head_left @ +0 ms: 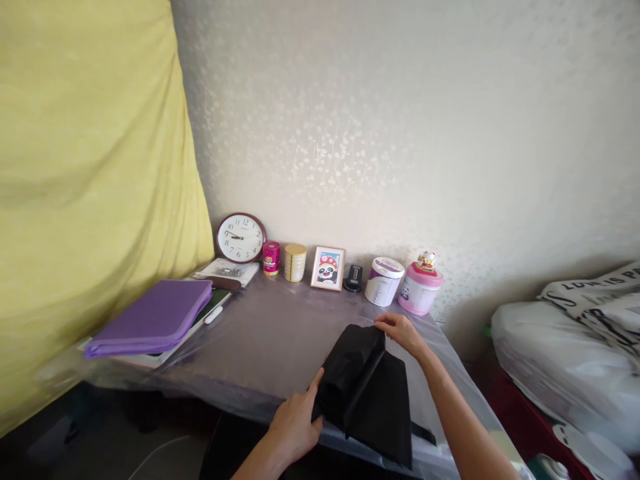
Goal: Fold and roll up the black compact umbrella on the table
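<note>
Behind black fabric [383, 403], the left hand [296, 421] is partly hidden.

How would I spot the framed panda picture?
Find the table by the pale wall. Near its far edge, the framed panda picture stands between a yellow-lidded canister and a small black device. Unlike either, it is a flat rectangle, showing a panda in a red hat.

Left of the clock [241, 238], we see matt, creased cloth in the yellow curtain [90, 167]; right of it, wallpaper [340, 150] with a shiny pattern. Nearer us than the clock, we find a smooth purple folder [155, 313], glossy plastic sheeting [250, 337] and dull black cloth [383, 410].
</note>
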Demonstrator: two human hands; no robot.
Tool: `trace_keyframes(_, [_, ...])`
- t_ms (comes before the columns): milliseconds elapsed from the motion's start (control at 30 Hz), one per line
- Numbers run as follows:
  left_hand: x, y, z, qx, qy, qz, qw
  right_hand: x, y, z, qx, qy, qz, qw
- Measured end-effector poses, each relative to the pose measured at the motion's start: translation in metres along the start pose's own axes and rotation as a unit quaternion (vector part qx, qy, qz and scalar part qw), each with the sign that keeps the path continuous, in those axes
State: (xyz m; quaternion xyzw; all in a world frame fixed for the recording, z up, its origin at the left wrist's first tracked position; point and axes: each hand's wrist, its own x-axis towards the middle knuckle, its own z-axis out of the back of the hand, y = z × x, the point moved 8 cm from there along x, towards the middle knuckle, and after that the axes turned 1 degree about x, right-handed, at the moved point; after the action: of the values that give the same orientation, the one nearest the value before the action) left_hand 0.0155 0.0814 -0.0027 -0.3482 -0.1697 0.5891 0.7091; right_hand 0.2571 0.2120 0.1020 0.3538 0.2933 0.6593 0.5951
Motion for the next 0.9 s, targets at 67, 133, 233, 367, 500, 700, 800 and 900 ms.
trace_keyframes(67, [-0.001,0.0,0.003,-0.003,-0.008,0.001,1.0,0.003,-0.01,-0.001,0.134,-0.012,-0.047,0.99])
trace_keyframes(133, [-0.002,0.0,0.004,0.016,-0.003,0.004,1.0,0.004,-0.023,-0.005,0.253,-0.026,-0.102,0.962])
trace_keyframes(233, [-0.003,-0.005,0.009,0.056,-0.018,-0.013,0.998,0.006,-0.035,-0.015,0.315,-0.03,-0.141,0.938])
trace_keyframes(367, [-0.003,-0.019,0.025,0.151,-0.138,-0.045,0.978,0.008,-0.036,-0.025,0.34,-0.013,-0.14,0.93])
trace_keyframes(500, [0.004,-0.039,0.023,0.216,-0.198,-0.115,0.949,0.011,-0.033,-0.028,0.344,-0.01,-0.141,0.928])
trace_keyframes(700, [0.016,-0.062,0.014,0.204,-0.195,-0.242,0.928,0.012,-0.032,-0.029,0.337,-0.016,-0.145,0.93])
trace_keyframes(800, [0.021,-0.067,0.016,0.192,-0.189,-0.258,0.928,0.014,-0.031,-0.029,0.334,-0.014,-0.142,0.932])
trace_keyframes(900, [0.026,-0.071,0.021,0.09,-0.176,-0.259,0.945,0.017,-0.031,-0.03,0.334,-0.013,-0.135,0.933])
